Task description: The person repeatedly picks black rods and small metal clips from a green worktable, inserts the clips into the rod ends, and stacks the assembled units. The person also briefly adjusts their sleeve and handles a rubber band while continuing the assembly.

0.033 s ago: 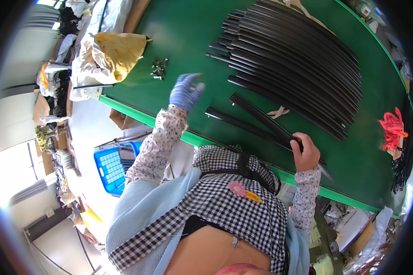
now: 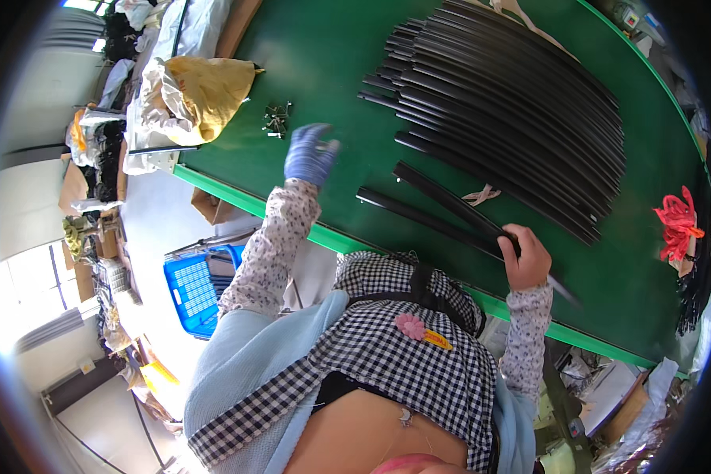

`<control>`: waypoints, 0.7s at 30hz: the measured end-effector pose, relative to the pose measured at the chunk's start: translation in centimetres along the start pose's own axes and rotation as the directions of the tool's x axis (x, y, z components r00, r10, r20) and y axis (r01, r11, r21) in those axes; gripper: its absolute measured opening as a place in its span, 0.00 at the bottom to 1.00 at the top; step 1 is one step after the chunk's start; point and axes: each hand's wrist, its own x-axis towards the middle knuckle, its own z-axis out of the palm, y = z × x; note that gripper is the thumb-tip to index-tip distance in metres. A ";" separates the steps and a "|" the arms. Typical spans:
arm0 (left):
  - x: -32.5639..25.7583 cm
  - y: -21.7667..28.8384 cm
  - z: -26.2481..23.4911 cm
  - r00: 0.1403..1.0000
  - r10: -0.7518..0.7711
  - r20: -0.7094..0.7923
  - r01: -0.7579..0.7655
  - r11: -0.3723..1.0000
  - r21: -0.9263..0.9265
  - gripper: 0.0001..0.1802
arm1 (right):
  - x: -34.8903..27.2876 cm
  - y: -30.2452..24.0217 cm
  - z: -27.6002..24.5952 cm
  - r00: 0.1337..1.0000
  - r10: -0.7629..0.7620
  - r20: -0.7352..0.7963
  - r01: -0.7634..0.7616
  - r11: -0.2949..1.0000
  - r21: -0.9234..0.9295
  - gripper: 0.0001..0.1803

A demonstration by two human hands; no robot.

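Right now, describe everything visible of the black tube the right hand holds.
The black tube is long and slim, smooth and slightly shiny, perhaps plastic or painted metal. A small bright spot shows near its far end. It slants over the green table, far end leftward, near end in the bare right hand, which partly hides it. A second tube lies beside it, converging toward that hand; whether they touch is unclear.

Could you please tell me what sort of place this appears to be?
It looks like a small workshop or assembly room, judging by the large green-topped workbench, the many long black rods laid side by side on it, and the small pile of metal parts on the same surface.
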 end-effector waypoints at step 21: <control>4.8 -15.2 -5.1 0.717 -0.695 0.059 0.616 0.592 -0.520 0.09 | -4.3 3.0 8.6 0.978 -0.127 0.164 0.166 0.953 -0.252 0.38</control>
